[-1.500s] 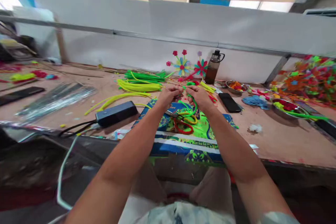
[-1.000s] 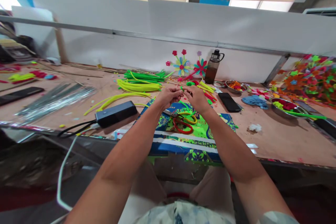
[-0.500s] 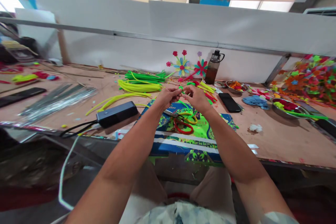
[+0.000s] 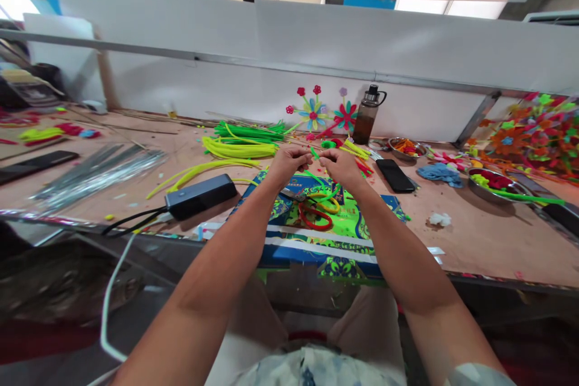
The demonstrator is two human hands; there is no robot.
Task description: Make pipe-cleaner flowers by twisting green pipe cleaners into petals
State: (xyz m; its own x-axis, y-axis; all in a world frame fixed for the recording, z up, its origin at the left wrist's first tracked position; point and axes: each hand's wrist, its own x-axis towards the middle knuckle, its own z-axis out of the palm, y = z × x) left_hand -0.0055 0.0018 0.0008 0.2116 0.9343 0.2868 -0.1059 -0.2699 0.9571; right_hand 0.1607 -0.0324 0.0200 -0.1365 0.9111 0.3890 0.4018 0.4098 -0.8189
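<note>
Over the far part of the printed sheet, midway along the table, your green stem shows between your two hands: a short, bright, fuzzy-looking piece, tilted, its upper end leaning left. More green curves below your right hand, down toward the scissors; you cannot tell from here whether it belongs to the same piece. Your right thumb and forefinger are pinched together on the stem's lower end, the other fingers curled behind and partly hidden. Your left hand is held just beside it, thumb drawn in against the bent forefinger; the fingers are closed, but whether they grip the stem too, you cannot tell. Both forearms reach from the near side and slant inward, the wrists fairly straight, the hands level with each other and a narrow gap between their fingertips. Nearer you, between your forearms, the scissors lie on the sheet, one handle red, one yellow. Left of your hands are yellow stems, with a green bundle beyond them; on the far side stand the flowers and the bottle, and to the right lies a phone.
</note>
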